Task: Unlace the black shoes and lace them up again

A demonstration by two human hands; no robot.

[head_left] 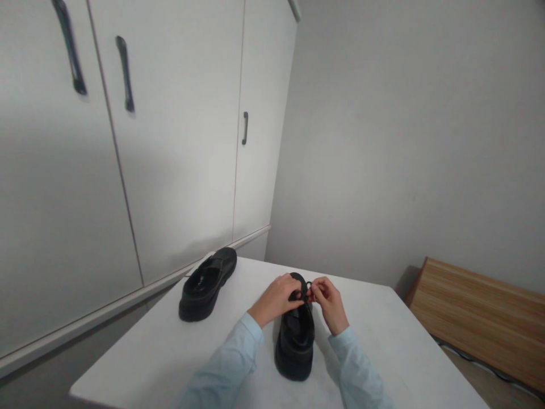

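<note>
Left hand: left hand point(277, 298) is pinching the laces point(305, 295), fingers closed on them.
Right hand: right hand point(328, 301) is gripping the same laces.
Near shoe: shoe point(295, 343) is standing mid-table point(400, 346), heel toward the near edge.
Second shoe: second shoe point(207, 283) is sitting at the far left corner.

Two bare hands, left hand point(276, 298) and right hand point(330, 304), without gloves, rings or a watch in view. Behind each wrist, a long sleeve of pale light-blue cloth, left sleeve point(227, 363) and right sleeve point(357, 369). Plain soft fabric, unpatterned, loosely creased along the forearms. Cuffs closed snugly just behind the wrists, slightly gathered. Buttons or markings too small to tell.
</note>
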